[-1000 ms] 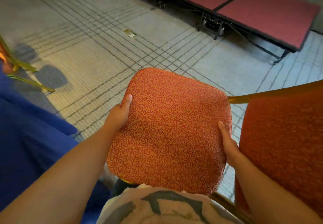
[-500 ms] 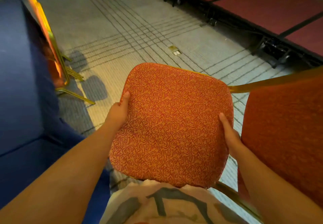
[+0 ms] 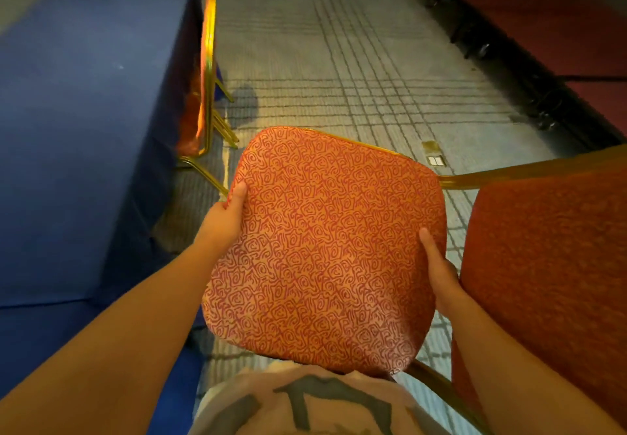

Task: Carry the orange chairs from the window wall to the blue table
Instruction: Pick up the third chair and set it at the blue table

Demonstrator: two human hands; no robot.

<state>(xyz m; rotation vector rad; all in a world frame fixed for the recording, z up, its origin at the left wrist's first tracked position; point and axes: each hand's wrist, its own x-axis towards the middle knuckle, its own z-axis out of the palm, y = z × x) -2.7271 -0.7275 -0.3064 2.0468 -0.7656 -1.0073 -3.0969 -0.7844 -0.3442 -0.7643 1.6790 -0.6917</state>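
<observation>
Orange chair — gripped by left hand, right hand.

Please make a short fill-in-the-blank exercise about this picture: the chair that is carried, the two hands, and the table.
1. The left hand and the right hand grip opposite edges of the chair's patterned ____.
2. The table on the person's left wears a cloth of ____ colour.
3. Another orange chair already stands against the table's ____ side.
4. The chairs' metal frames are ____ in colour.

Missing words: seat; blue; right; gold
</observation>
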